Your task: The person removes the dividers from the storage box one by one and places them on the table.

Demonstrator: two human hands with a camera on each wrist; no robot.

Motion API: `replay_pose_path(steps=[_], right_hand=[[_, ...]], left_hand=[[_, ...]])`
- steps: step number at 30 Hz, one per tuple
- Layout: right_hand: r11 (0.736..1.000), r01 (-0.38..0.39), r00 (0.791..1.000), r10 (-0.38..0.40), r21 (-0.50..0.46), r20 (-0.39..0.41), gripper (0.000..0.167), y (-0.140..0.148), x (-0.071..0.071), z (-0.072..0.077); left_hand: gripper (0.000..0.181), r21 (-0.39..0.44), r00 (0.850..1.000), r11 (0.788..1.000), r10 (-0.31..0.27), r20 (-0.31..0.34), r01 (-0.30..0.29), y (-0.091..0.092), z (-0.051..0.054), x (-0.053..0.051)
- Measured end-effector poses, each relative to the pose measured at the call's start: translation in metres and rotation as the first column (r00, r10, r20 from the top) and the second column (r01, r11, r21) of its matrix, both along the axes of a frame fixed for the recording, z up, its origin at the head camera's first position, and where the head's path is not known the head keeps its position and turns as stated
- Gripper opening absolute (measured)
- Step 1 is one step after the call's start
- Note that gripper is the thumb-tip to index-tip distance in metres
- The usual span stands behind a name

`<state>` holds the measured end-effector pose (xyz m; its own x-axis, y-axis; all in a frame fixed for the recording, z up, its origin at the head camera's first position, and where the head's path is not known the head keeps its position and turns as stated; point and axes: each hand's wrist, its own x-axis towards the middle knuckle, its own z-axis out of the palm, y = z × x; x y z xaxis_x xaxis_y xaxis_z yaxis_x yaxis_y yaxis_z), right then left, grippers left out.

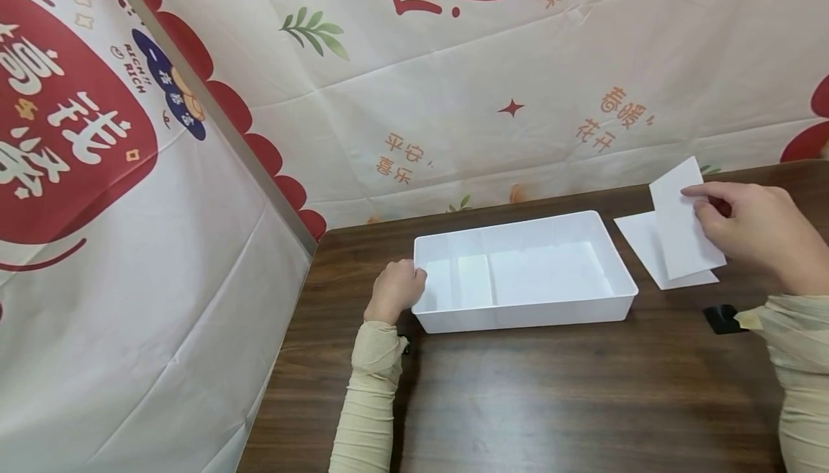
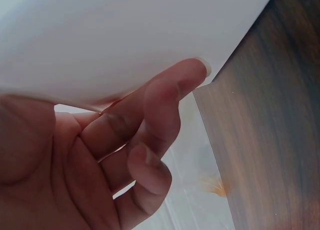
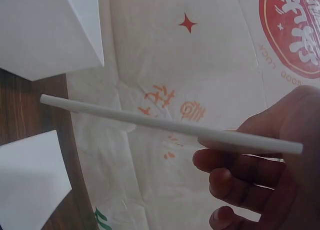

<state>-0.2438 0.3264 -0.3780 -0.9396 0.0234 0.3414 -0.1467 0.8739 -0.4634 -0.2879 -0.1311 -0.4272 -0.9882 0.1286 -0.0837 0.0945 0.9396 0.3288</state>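
A long white rectangular tray (image 1: 524,314) stands on the brown table. My left hand (image 1: 396,289) grips its left end wall; in the left wrist view the fingers (image 2: 162,110) lie against the white wall (image 2: 125,40). To the tray's right, my right hand (image 1: 758,224) pinches a thin white rectangular panel (image 1: 686,221) between thumb and fingers, holding it tilted up. The right wrist view shows this panel (image 3: 150,121) nearly edge-on. Below it a second white panel (image 1: 641,242) lies on the table, partly covered. A cross line shows inside the tray; whether ridge or divider, I cannot tell.
Behind the table (image 1: 518,394) hangs a white printed cloth (image 1: 453,98) with red and orange figures. Another printed cloth (image 1: 162,278) hangs at the left. A small black object (image 1: 722,320) is beside the right sleeve.
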Motion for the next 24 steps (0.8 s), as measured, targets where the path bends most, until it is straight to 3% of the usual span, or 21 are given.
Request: replay_pose_path(steps=[8, 11, 16, 21, 24], right_hand=[[0.998, 0.040, 0.998, -0.037, 0.039, -0.060, 0.032, 0.017, -0.003, -0.002], [0.997, 0.068, 0.997, -0.067, 0.032, -0.040, 0.031, 0.024, -0.002, -0.005], [0.995, 0.090, 0.995, -0.092, -0.045, -0.049, 0.028, 0.035, -0.002, -0.014], [0.994, 0.070, 0.990, -0.080, -0.088, -0.117, 0.024, 0.048, -0.008, -0.025], [0.983, 0.065, 0.980, -0.095, -0.173, -0.175, 0.026, 0.060, -0.013, -0.035]], left_hand=[[0.034, -0.021, 1.000, 1.000, 0.007, -0.009, -0.008, 0.002, 0.002, 0.001], [0.034, -0.020, 1.000, 1.000, 0.011, -0.007, -0.011, 0.003, 0.002, 0.001], [0.034, -0.021, 1.000, 1.000, 0.016, 0.005, -0.016, 0.004, 0.001, 0.000], [0.033, -0.010, 1.000, 1.000, 0.022, 0.004, -0.022, 0.004, 0.001, 0.000], [0.033, -0.005, 1.000, 1.000, 0.024, 0.005, -0.024, 0.003, 0.000, 0.000]])
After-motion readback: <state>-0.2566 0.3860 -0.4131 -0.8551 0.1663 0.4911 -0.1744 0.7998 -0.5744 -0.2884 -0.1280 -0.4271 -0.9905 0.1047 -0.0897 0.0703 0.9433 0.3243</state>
